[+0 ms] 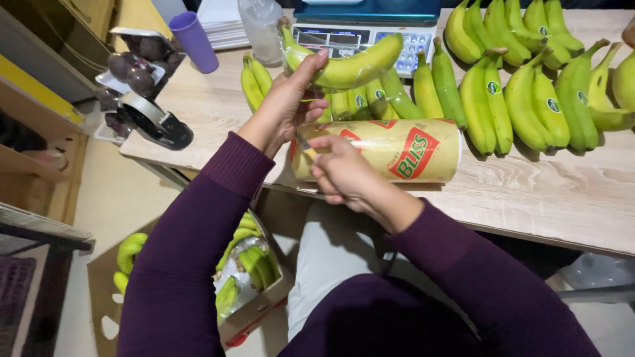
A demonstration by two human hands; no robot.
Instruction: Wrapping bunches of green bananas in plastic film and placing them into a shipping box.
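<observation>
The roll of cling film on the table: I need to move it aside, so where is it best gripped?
Take the roll of cling film around its bare right half, from above. It lies on its side along the table edge, and the right hand covers its left end.

One roll of cling film (pixel 390 151), one purple cup (pixel 194 41), one weighing scale (pixel 366 28), one tape dispenser (pixel 157 122), one cardboard box (pixel 254 311) below. Two hands: left (pixel 286 104), right (pixel 342 173). Green bananas too many and overlapping for an exact count.
</observation>
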